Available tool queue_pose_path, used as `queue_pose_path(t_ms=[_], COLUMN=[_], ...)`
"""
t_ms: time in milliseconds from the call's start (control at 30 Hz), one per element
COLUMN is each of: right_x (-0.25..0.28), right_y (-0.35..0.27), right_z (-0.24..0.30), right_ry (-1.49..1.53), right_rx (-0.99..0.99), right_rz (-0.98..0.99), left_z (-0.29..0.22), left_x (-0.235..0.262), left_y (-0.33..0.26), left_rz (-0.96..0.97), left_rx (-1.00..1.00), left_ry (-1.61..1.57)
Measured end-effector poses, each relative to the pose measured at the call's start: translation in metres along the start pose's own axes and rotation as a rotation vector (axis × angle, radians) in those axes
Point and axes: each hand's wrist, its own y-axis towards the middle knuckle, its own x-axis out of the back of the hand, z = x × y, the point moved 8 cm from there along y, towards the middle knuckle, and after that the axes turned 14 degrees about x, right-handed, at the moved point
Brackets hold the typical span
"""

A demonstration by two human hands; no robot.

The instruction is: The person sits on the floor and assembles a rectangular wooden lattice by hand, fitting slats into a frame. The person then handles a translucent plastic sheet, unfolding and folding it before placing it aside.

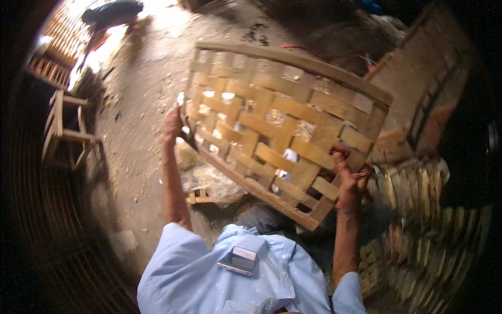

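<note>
A woven bamboo panel point(261, 120) in a straight-sided wooden frame is held up in front of me, tilted, with gaps between its wide strips. My left hand point(173, 121) is closed on the frame's left edge. Over at the right side, my right hand point(349, 175) grips the panel near its lower right corner, fingers partly through the weave. The fingertips of both hands are blurred or partly hidden. Through the gaps, bits of the floor and something white show behind the panel.
A small wooden stand point(70, 125) is at the left. Clear plastic wrapping point(219, 183) lies below the panel. Stacked woven panels point(418, 230) are at the right, near a large leaning board point(418, 78). Another person point(112, 13) bends over at the far left.
</note>
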Motion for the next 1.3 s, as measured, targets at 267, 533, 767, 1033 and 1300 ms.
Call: queue_pose_path(t_ms=[267,533,767,1033,1300], right_x=[-0.014,0.109,0.31,0.378,0.281], right_y=[-0.037,-0.117,-0.247,-0.332,-0.238], right_z=[0.056,0.161,0.239,0.246,0.189], right_ry=[0.0,-0.051,-0.202,-0.148,-0.267], right_rx=[0.128,0.45,0.417,0.426,0.202], right_rz=[0.303,-0.1,-0.793,-1.47,-1.213], left_z=[-0.085,-0.207,-0.27,-0.338,-0.319], left_x=[-0.046,-0.168,-0.196,-0.207,-0.1], left_y=[-0.085,-0.204,-0.25,-0.293,-0.204], left_rz=[0.154,0.573,0.699,0.73,0.532], left_rx=[-0.034,-0.23,-0.324,-0.368,-0.468], left_ry=[-0.161,-0.238,-0.277,-0.41,-0.494])
